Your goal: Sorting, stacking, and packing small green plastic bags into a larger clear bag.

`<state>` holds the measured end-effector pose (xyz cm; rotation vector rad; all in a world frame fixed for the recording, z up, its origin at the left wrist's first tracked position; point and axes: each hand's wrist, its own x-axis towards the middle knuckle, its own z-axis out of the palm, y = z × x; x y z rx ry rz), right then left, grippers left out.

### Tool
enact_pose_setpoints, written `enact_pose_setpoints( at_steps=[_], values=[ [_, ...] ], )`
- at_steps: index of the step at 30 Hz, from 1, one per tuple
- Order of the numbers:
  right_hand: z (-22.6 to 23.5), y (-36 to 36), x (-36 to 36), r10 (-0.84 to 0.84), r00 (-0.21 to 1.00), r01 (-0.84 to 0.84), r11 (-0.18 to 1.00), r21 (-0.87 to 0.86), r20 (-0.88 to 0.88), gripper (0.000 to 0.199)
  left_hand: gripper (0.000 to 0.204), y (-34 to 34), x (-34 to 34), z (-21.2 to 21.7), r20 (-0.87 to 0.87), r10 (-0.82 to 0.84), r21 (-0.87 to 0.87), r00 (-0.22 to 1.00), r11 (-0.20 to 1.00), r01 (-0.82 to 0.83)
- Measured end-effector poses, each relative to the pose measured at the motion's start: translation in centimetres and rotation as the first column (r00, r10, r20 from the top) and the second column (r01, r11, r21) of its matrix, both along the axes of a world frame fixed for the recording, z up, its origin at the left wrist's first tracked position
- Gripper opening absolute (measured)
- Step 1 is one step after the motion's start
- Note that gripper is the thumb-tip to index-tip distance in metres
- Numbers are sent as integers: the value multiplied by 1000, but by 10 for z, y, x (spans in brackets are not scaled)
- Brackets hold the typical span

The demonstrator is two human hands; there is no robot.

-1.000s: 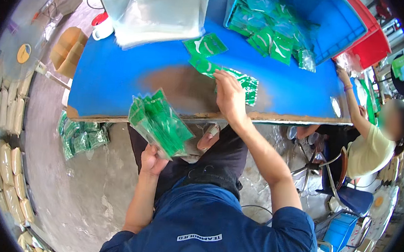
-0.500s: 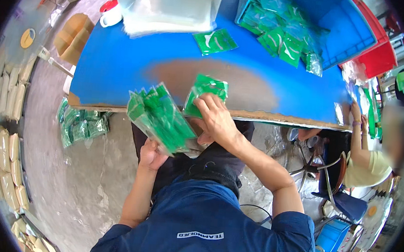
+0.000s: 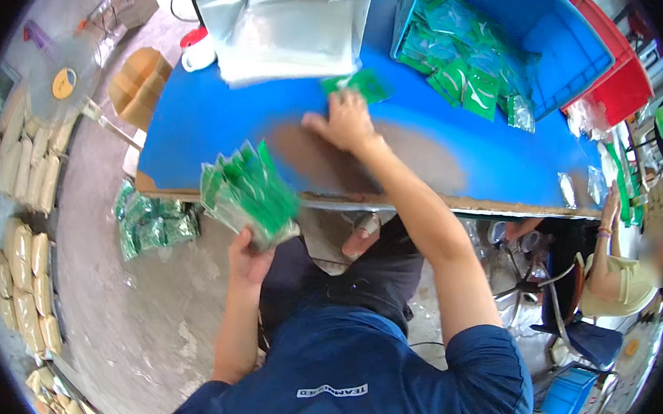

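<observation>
My left hand [image 3: 249, 259] grips the lower end of a bundle of flat green packets [image 3: 259, 190] in clear plastic, held fanned and tilted just off the table's near edge. Far out over the blue tabletop stretches my right hand [image 3: 345, 119], its thumb apart from the fingers. Those fingertips meet the near edge of a single green packet [image 3: 369, 85] lying flat; motion blur hides whether they press on it. A blue bin [image 3: 568, 62] lies tipped on its side at the far right, with several similar green packets [image 3: 472, 59] spilling from its mouth.
A stack of clear plastic bags [image 3: 297, 43] is at the table's back, beside a red-and-white mug [image 3: 198, 50]. A cardboard box [image 3: 138, 86] stands off the left end, and green packs [image 3: 153, 225] lie on the floor. Another person [image 3: 622, 281] sits at the right.
My right hand has left the packet at the table's near edge and reached forward to the one farther back. That near packet no longer shows there. My left hand still holds the bundle.
</observation>
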<state>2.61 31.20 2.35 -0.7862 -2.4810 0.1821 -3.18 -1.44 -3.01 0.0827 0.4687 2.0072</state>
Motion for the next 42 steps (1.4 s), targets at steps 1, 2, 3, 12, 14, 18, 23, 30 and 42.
enact_pose_setpoints(
  at_steps=[1,2,3,12,14,18,23,30,42],
  values=[
    [-1,-29,-3,183,981,-185,982,30,60,94,66,-10,-6,6,-19,22,-4,1000,1000,-22],
    [19,-72,6,296,946,-296,955,-20,132,95,68,-24,-8,13,-133,64,10,989,998,-64],
    [23,-91,23,466,883,-467,884,7,62,90,70,-30,-6,16,-226,82,18,971,997,-80],
    [61,-161,96,-560,522,-664,208,-719,-644,15,86,28,4,43,-170,-34,128,985,990,57],
    [57,-173,101,-513,494,-726,199,-658,-701,14,77,44,7,33,-211,-168,172,963,963,206],
    [48,-156,119,-276,689,-629,233,-742,-671,15,64,63,11,38,-263,-140,-7,955,990,144],
    [50,-28,129,-117,854,-162,867,-472,-508,38,64,35,5,16,-169,-100,-106,980,991,83],
    [7,168,180,-553,809,570,821,-35,198,104,75,-4,30,19,-173,-211,-169,962,969,182],
    [28,-60,191,107,940,-87,993,-76,325,104,73,8,10,18,-186,-183,-139,965,977,159]
  ],
)
